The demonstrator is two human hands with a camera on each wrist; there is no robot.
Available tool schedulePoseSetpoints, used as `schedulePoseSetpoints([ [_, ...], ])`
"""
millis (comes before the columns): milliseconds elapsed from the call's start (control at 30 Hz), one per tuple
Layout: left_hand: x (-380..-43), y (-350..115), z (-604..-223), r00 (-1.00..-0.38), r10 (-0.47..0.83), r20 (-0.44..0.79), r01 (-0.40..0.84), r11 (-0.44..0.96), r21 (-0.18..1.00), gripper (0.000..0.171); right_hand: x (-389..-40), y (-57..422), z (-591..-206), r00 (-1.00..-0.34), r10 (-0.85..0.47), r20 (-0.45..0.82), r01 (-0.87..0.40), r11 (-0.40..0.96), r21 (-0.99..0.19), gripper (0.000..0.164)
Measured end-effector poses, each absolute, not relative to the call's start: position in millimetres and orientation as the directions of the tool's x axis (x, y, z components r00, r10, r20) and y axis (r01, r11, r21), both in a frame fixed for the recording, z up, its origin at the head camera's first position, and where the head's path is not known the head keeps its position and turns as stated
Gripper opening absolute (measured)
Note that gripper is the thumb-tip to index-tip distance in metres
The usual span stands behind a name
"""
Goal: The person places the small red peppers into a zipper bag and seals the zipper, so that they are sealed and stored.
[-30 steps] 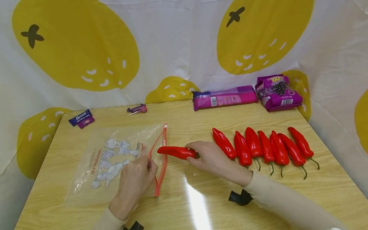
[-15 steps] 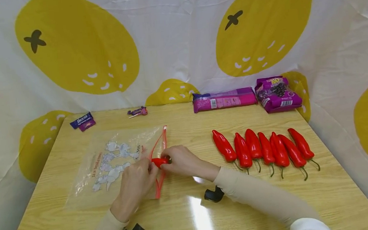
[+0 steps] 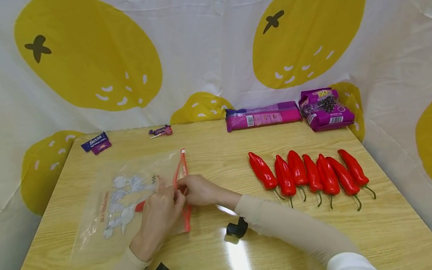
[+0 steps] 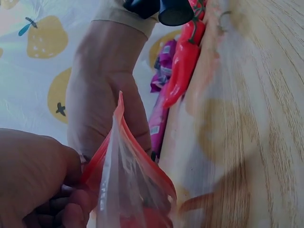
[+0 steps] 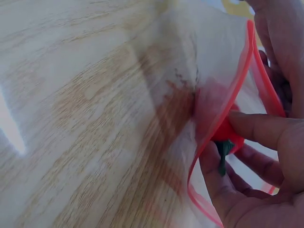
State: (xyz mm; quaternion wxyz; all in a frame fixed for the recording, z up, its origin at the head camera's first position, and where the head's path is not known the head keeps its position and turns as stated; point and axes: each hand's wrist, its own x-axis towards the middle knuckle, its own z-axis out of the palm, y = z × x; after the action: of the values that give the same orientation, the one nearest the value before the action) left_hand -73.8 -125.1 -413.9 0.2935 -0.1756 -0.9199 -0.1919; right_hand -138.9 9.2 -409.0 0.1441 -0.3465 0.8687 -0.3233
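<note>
A clear zip bag (image 3: 93, 231) with printed figures and a red zip edge lies on the table at left, its mouth facing right. My left hand (image 3: 158, 221) pinches the upper edge of the mouth, which stands raised in the left wrist view. My right hand (image 3: 199, 191) reaches into the mouth and grips a red pepper (image 5: 227, 129) by its stem end. The pepper's green stem (image 5: 223, 151) shows between thumb and fingers in the right wrist view. Its red tip shows through the plastic left of my left hand in the head view.
A row of several red peppers (image 3: 313, 173) lies at right. Behind them sit a long pink-purple packet (image 3: 264, 118) and a purple bag (image 3: 327, 110). Wrapped sweets (image 3: 97, 143) and a lollipop (image 3: 161, 131) lie at the back left. A patterned cloth (image 3: 200, 46) hangs behind the table.
My right hand has moved left, carrying the pepper from outside the bag in through its mouth. The bag has shifted slightly left. My left hand keeps its pinch on the edge.
</note>
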Motion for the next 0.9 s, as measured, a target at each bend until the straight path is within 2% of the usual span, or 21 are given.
schedulePoseSetpoints([
  [333, -75, -125, -412, -0.766, 0.262, 0.587, 0.485, 0.835, 0.260, 0.018, -139, 3, -414, -0.749, -0.662, -0.008, -0.481, 0.553, -0.680, 0.017],
  [633, -73, -125, -409, -0.799, 0.281, 0.532, 0.475, 0.837, 0.271, 0.013, -137, 2, -416, -0.772, -0.633, -0.057, -0.430, 0.586, -0.687, 0.014],
  [900, -74, -129, -408, -0.784, 0.281, 0.554, 0.478, 0.842, 0.250, 0.016, -140, 27, -412, -0.749, -0.662, 0.024, -0.528, 0.575, -0.626, 0.008],
])
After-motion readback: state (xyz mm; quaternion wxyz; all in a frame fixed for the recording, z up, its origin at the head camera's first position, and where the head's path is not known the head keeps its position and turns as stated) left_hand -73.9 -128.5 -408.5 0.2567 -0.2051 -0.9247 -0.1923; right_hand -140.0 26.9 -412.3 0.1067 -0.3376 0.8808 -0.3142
